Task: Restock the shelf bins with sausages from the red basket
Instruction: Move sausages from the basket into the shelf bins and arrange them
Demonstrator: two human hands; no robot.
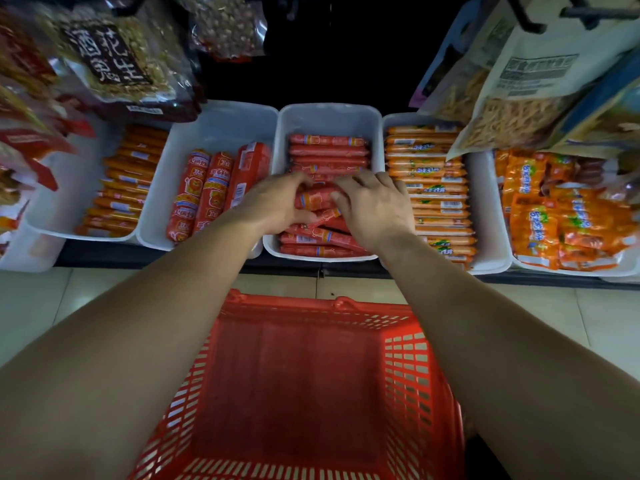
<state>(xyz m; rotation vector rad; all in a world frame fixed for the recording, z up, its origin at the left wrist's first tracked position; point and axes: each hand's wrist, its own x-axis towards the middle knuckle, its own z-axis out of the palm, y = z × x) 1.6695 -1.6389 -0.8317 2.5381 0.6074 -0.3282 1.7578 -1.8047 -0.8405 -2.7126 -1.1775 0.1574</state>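
**Both hands in the middle bin, basket looks empty**

The person stands in front of the shelf and reaches w/ both arms into the middle bin [375, 133], a white tub. The left hand [277, 202] and the right hand [372, 206] are both curled around a small bunch of red sausages [317, 199], near the center of the bin and a bit toward its front edge. The fingers of the two hands nearly meet on top of the bunch. So both hands are grasping, not released.

In the back half of the bin the sausages lie in neat rows, crosswise. At the front edge they lie more crooked, some at an angle.

The red basket [408, 358] stands on the floor just below the shelf edge, between the arms. I see no sausages in it; the bottom seems bare, but the near part is cut off by the frame.

Neighbours: a bin w/ thick red sausages [204, 192] on the left, a bin w/ orange sausages [429, 188] on the right, touching side by side.

What may go wrong, in my opinion: the packs are smooth and round, so if the hands let go too early the bunch can roll and stay crooked. The front edge is already piled high, so one piece may slip over it and fall to the floor or into the basket. Also a hanging snack bag [114, 60] is close above, an elbow or head may knock it.
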